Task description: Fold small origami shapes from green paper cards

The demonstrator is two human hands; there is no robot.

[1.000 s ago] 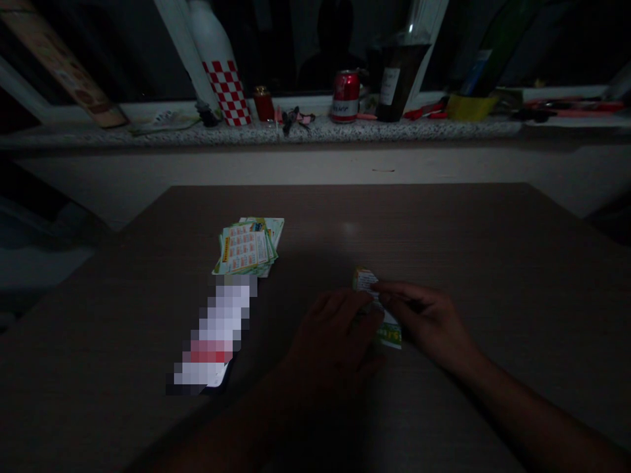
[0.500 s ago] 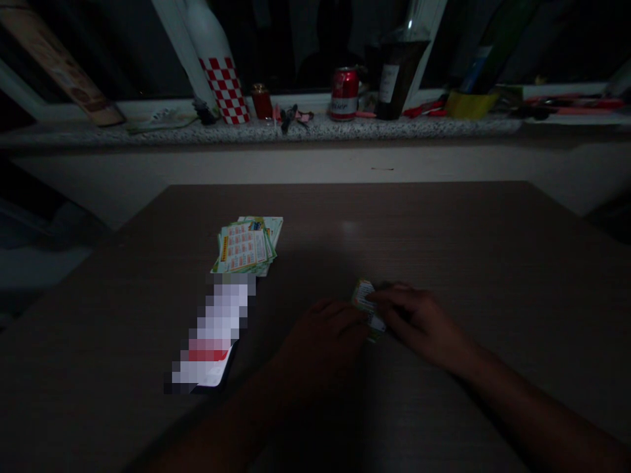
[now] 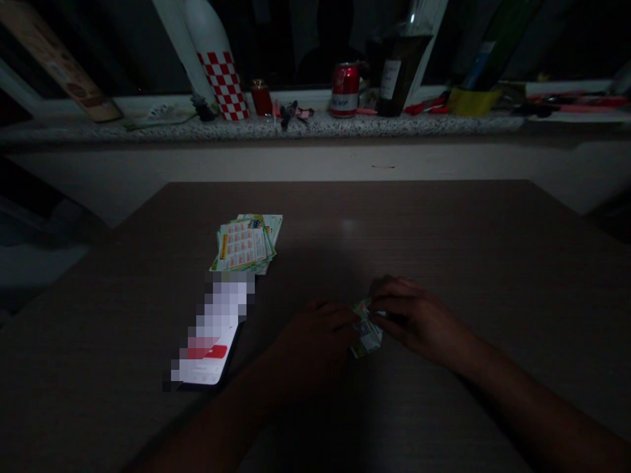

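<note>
A small folded printed paper slip (image 3: 367, 338), green and white, lies on the table between my two hands. My left hand (image 3: 320, 338) is closed at its left edge, with the fingertips on the paper; the thumb is hidden. My right hand (image 3: 414, 314) pinches the slip's upper right part between thumb and fingers. To the left sits a loose stack of similar printed papers (image 3: 244, 244), green-edged with rows of orange and white boxes. In front of that stack lies a lit smartphone (image 3: 210, 368), its screen mostly blurred out. Neither hand touches the stack or the phone.
Beyond the brown wooden table (image 3: 444, 223) runs a speckled stone windowsill (image 3: 315, 126). On it stand a red-checkered white bottle (image 3: 224, 82), a small red jar (image 3: 261, 98), a red can (image 3: 344, 90), a dark labelled container (image 3: 397, 79) and a yellow holder (image 3: 472, 102). The room is dim.
The paper slip has been turned and its visible face now looks different, sitting slightly lower. My left hand has shifted a little left; my right fingers have curled more.
</note>
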